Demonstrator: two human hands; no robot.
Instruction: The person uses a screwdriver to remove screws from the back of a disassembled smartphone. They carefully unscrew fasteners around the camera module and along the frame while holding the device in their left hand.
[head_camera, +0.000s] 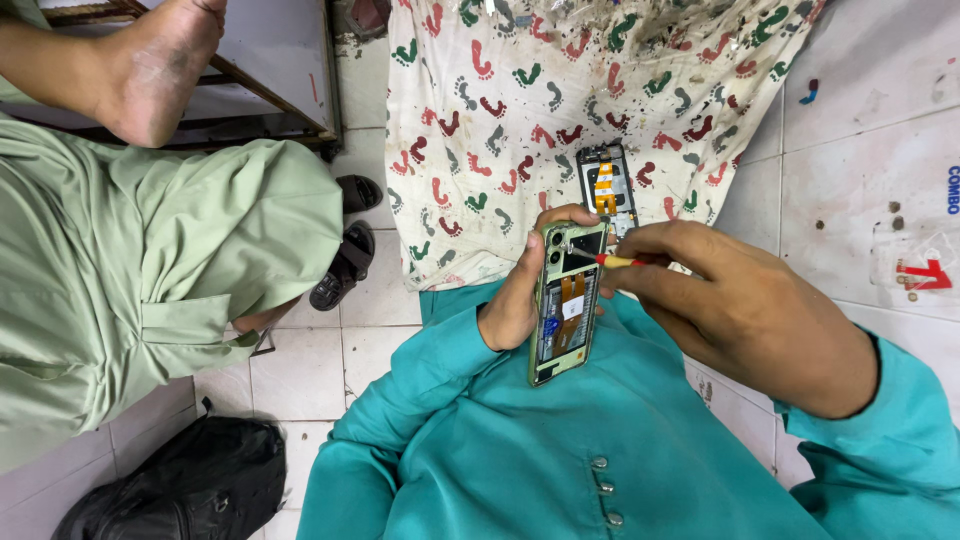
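My left hand (520, 290) grips an opened phone (567, 305) with a pale green frame, its back removed and its orange flex cables and circuit parts showing. My right hand (735, 305) pinches a thin red-handled tool (620, 261), whose tip rests on the phone's upper part near the camera holes. A second opened phone part (606, 185) with an orange cable lies on the cloth just beyond the held phone. Both of my sleeves are teal.
A white cloth (560, 90) printed with coloured footprints covers the tiled surface ahead. On the left sits another person in light green (150, 260), with a bare foot (160, 70) raised. Black sandals (348, 260) and a black bag (190, 485) lie on the floor tiles.
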